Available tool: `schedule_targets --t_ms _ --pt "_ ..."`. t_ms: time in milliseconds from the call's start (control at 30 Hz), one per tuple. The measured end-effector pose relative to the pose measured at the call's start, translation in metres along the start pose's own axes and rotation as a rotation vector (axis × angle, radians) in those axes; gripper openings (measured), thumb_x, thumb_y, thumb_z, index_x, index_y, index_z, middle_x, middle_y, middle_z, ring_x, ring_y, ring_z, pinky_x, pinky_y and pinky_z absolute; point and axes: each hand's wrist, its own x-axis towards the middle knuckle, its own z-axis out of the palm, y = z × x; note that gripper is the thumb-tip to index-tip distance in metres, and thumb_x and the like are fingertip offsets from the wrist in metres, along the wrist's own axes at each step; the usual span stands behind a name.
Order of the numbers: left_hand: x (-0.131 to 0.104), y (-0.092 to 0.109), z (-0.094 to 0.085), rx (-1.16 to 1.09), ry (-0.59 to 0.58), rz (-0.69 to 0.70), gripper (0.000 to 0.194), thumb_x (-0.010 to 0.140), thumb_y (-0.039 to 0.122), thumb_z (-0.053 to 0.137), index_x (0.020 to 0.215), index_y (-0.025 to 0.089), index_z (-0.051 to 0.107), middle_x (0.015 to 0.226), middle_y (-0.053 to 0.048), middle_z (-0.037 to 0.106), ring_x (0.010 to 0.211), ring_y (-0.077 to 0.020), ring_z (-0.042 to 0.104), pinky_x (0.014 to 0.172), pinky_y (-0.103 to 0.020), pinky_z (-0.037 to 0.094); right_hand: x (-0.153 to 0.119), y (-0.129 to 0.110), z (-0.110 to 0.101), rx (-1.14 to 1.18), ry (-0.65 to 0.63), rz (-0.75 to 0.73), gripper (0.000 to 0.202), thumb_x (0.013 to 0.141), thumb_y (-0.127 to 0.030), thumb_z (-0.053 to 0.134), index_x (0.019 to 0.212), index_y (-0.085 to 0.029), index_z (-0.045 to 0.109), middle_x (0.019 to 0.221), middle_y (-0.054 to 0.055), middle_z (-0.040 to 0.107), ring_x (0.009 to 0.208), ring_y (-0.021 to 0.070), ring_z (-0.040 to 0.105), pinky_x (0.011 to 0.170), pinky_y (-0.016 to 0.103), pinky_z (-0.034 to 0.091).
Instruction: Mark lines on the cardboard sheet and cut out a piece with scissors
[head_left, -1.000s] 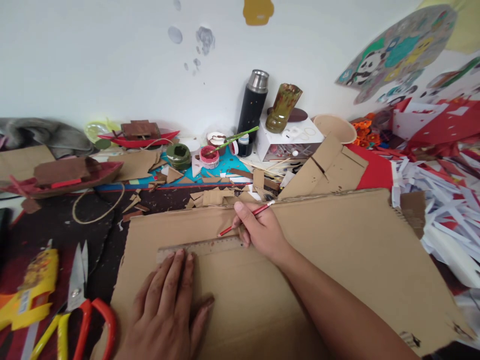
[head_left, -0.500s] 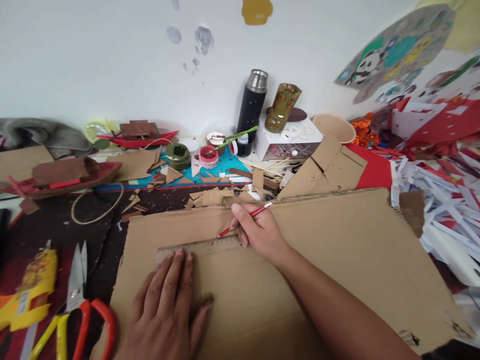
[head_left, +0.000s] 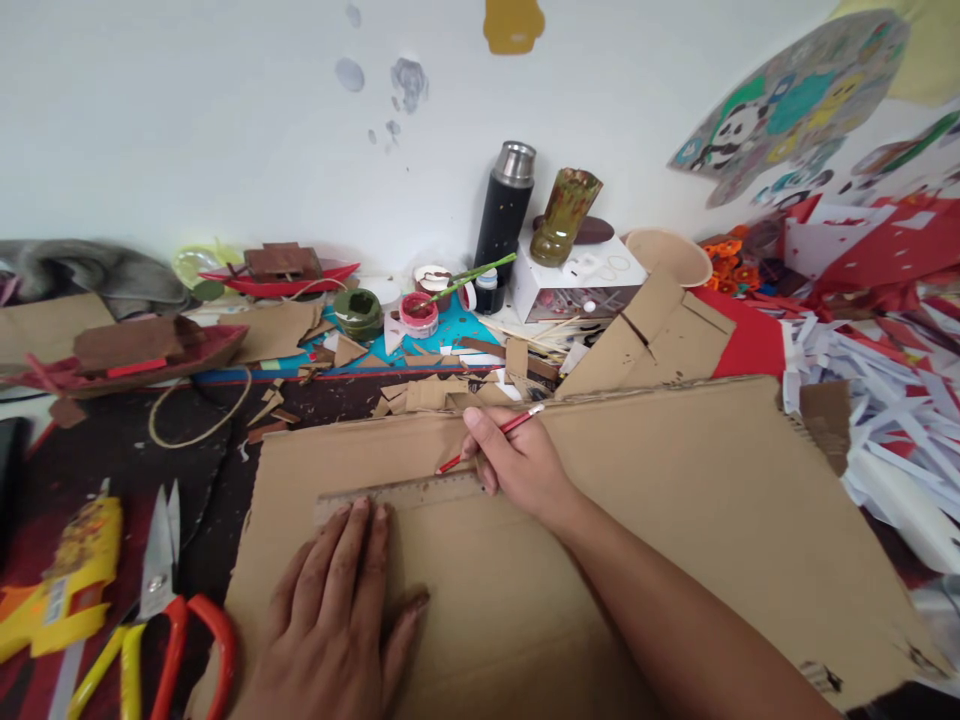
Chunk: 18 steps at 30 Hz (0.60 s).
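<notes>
A large sheet of brown cardboard (head_left: 660,480) lies in front of me. Across its upper left part rests a clear ruler (head_left: 405,490). My left hand (head_left: 337,600) is flat, fingers stretched out, its fingertips pressing on the ruler's near edge. Between the thumb and fingers of my right hand (head_left: 517,460) is a red pencil (head_left: 487,440) with a white end. The pencil's tip meets the cardboard at the ruler's far edge, and the right fingers cover the ruler's right end.
Scissors (head_left: 161,590) and a yellow glue gun (head_left: 79,580) lie to the left. Two model boats (head_left: 150,350), open paint pots (head_left: 418,314), a black flask (head_left: 506,210) and cardboard scraps (head_left: 427,393) stand or lie along the back. Paper strips (head_left: 900,420) are heaped at the right.
The view has shifted very slightly, so things at the left sit a little further right. Both hands, the pencil and the ruler keep the same places on the cardboard.
</notes>
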Motion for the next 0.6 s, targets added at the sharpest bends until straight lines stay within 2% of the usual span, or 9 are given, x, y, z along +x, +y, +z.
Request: schedule_targets --t_ms 133,600 --pt "0.0018 0.0000 0.0003 0.003 0.000 -0.005 0.085 0.108 0.045 0.046 0.174 -0.001 0.020 0.159 -0.031 0.058 0.146 -0.0429 0.052 0.117 -0.056 0.040 -0.0004 0.0004 -0.0002 0.000 0.004 0.005 0.060 0.103 -0.073 0.061 0.073 -0.022 0.065 0.043 -0.006 0.050 0.036 0.0108 0.047 0.043 0.023 0.038" --pt "-0.0001 0.0005 0.0002 0.001 0.002 -0.006 0.084 0.109 0.047 0.046 0.174 -0.001 0.023 0.159 -0.032 0.060 0.146 -0.0439 0.054 0.117 -0.057 0.040 -0.0007 0.0002 -0.0001 -0.002 -0.002 -0.002 0.059 0.104 -0.073 0.061 0.073 -0.022 0.065 0.043 -0.006 0.050 0.036 0.0113 0.047 0.043 0.023 0.039"
